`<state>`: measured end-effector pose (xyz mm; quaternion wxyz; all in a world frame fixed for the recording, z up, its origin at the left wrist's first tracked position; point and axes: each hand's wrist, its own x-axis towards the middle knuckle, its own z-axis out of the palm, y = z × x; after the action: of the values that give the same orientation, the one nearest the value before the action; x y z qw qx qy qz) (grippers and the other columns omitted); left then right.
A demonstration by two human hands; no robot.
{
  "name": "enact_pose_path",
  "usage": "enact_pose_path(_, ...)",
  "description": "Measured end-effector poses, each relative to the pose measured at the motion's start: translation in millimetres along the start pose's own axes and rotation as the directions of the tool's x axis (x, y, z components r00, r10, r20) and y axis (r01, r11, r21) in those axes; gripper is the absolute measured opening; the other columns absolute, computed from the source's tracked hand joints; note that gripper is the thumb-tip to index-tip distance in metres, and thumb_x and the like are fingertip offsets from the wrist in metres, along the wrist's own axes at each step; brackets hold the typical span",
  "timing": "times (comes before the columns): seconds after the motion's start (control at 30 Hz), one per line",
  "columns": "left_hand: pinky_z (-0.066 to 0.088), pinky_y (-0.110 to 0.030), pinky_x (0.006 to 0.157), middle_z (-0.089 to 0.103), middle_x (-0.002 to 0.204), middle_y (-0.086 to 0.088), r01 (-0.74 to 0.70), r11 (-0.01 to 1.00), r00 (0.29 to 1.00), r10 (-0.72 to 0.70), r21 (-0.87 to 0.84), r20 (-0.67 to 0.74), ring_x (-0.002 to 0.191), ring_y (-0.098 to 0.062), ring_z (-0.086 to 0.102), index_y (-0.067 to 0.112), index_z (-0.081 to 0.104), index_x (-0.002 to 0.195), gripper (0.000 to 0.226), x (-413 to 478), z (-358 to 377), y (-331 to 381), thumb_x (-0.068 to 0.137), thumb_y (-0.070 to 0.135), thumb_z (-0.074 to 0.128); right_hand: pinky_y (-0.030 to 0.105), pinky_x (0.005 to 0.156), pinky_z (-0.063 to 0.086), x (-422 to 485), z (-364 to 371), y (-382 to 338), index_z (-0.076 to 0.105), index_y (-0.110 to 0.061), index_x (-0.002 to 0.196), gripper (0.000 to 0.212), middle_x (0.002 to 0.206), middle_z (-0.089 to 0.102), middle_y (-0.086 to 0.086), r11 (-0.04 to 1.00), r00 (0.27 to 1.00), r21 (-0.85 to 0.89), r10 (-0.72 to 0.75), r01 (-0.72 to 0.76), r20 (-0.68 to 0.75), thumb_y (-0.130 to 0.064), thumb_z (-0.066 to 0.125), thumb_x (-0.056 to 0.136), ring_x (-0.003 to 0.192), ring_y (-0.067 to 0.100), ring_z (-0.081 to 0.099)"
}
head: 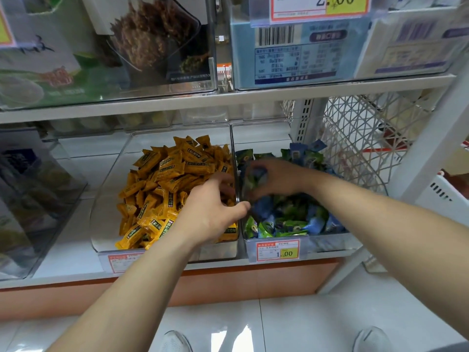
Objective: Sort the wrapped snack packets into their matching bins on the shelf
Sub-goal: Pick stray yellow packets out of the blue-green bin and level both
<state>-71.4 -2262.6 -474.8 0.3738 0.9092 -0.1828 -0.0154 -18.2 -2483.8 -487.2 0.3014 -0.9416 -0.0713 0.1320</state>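
The blue-green packets (284,222) fill the right bin (327,243); the right grip (276,177) holds a few at its left wall. Just left of that bin, the left grip (212,212) hovers over yellow packets (162,179), its fingers too blurred to tell their hold.

The price tag (278,251) on the front of the bin (330,243) holding blue and green packets (286,219) reads 1.00, on a yellow patch. A bigger price tag (320,7) on the upper shelf shows 2.00, its top cut off. Below it a pale blue box (291,54) bears a barcode and a printed table, too blurred to read. Dark labels on the yellow packets (162,179) are illegible
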Motion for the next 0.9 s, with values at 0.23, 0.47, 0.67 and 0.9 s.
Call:
enact_pose_path(0.23, 0.057, -0.032, 0.08, 0.065, 0.102, 0.017, 0.016, 0.999, 1.0, -0.015, -0.04, 0.021, 0.087, -0.004, 0.064, 0.028, 0.053, 0.128, 0.059, -2.6, -4.1, 4.1, 0.078, 0.048, 0.077, 0.024, 0.089, 0.043, -21.8, -60.7, 14.0, 0.059, -0.038, 0.128, 0.045, 0.131, 0.056, -0.007, 0.997, 0.978, 0.068, 0.037, -0.024, -0.205, -0.028, 0.072, 0.086, 0.124, 0.018, 0.053)
enact_pose_path(0.47, 0.057, -0.033, 0.083, 0.063, 0.103, 0.017, 0.015, 0.999, 1.0, -0.014, -0.032, 0.027, 0.09, -0.005, 0.063, 0.027, 0.052, 0.13, 0.06, -4.2, -5.5, 5.0, 0.079, 0.049, 0.076, 0.044, 0.109, 0.039, -56.4, -51.1, 3.7, 0.017, -0.042, 0.155, 0.078, 0.165, 0.012, -0.004, 0.821, 0.981, -0.538, 0.14, -0.19, -0.133, -0.064, 0.054, 0.09, 0.145, 0.03, 0.03)
enact_pose_path(0.67, 0.056, -0.032, 0.086, 0.063, 0.106, 0.016, 0.0, 0.999, 1.0, -0.001, 0.033, 0.027, 0.092, -0.006, 0.063, 0.029, 0.053, 0.132, 0.057, -8.7, -6.6, 11.5, 0.082, 0.048, 0.073, 0.034, 0.079, 0.053, -100.6, -49.0, 2.5, 0.061, -0.031, 0.127, 0.043, 0.122, 0.062, 0.002, 0.881, 0.971, -0.442, 0.072, -0.169, -0.227, -0.052, 0.061, 0.09, 0.099, 0.022, 0.061)
enact_pose_path(0.9, 0.043, -0.022, 0.083, 0.06, 0.117, 0.01, -0.253, 0.934, 0.943, 0.296, 0.251, -0.153, 0.105, -0.009, 0.057, 0.03, 0.059, 0.124, 0.041, -12.9, 3.3, 56.9, 0.085, 0.043, 0.065, 0.026, 0.08, 0.049, -191.4, -33.2, 11.8, 0.071, -0.032, 0.102, 0.018, 0.099, 0.066, -0.014, 0.974, 0.912, -0.192, 0.029, -0.117, -0.409, -0.037, 0.068, 0.084, 0.089, 0.002, 0.062)
